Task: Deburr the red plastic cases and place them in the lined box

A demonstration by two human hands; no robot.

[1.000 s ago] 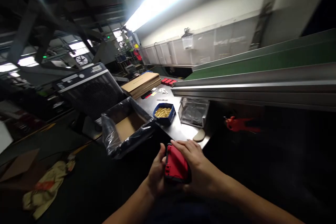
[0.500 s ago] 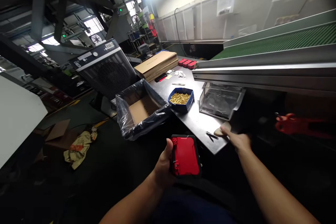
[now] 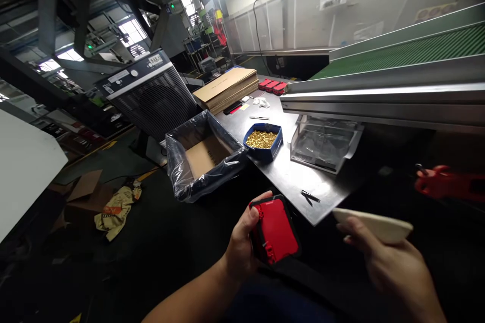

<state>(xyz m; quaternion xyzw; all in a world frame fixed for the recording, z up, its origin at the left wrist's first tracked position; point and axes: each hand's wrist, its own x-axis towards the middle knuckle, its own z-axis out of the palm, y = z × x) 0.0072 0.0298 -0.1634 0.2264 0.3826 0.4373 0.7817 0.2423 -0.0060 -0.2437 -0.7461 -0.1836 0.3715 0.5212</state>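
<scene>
My left hand (image 3: pixel 242 239) grips a red plastic case with black edges (image 3: pixel 278 232), its thumb pressed along the hinge side. The case looks closed and tilts a little, its flat red face up. To the right, my right hand (image 3: pixel 390 257) is wrapped round a pale, flat, tapered block (image 3: pixel 379 225), held past the table corner and apart from the case. Two thin dark tools (image 3: pixel 310 197), perhaps tweezers, lie at the table's near corner. Beyond them a blue bin (image 3: pixel 276 149) holds many small brass-coloured parts (image 3: pixel 261 139).
A box lined with clear plastic (image 3: pixel 206 179) stands left of the metal table (image 3: pixel 280 174). A clear tray (image 3: pixel 322 146) sits under the green conveyor (image 3: pixel 401 55). Farther back are stacked cardboard sheets (image 3: pixel 227 88) and several red cases (image 3: pixel 273 86). A red tool (image 3: pixel 450 181) hangs at right.
My right hand has lifted the pale block off the table corner and brought it nearer to me. The red case has tilted and shifted slightly right in my left hand.
</scene>
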